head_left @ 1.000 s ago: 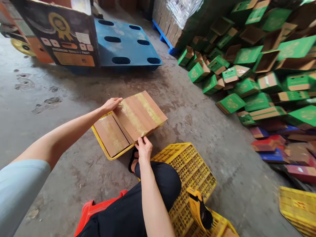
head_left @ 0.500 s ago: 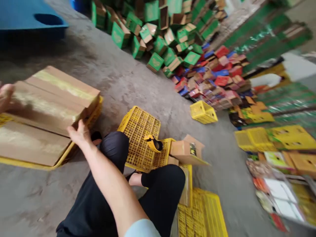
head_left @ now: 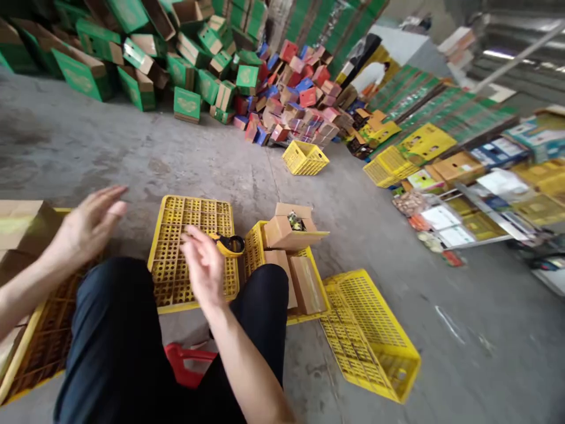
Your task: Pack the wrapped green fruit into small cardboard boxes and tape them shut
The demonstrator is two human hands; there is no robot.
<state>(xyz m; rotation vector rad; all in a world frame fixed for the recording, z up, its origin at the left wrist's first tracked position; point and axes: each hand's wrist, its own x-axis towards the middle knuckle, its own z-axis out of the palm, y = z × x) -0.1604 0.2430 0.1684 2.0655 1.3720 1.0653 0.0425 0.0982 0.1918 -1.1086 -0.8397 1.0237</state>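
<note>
A grey concrete floor (head_left: 212, 156) spreads all around, and across the back lies a great tumble of green cartons (head_left: 179, 72), with a lower heap of red and blue cartons (head_left: 306, 97) just to its right. Closer to me, yellow crates ring the person's dark-trousered knees. The left crate (head_left: 46, 347) sits beside the left knee with brown boxes (head_left: 26, 218) in it. Straight ahead stands the lattice-topped crate (head_left: 172, 259); next along, near the right knee, the packed crate (head_left: 253, 250) bears closed cartons (head_left: 306, 282) and, at its far end, an open carton (head_left: 285, 235) with something dark and green inside. Farther right the slatted crate (head_left: 348, 330) lies on the floor. Part of a red plastic thing (head_left: 189, 362) shows between the knees. Both hands are in the air, holding nothing: the left hand (head_left: 90, 224) spread near the left crate, the right hand (head_left: 205, 265) loosely open before the lattice top. Just beyond its fingers rests a yellow-and-black tool (head_left: 232, 244).
</note>
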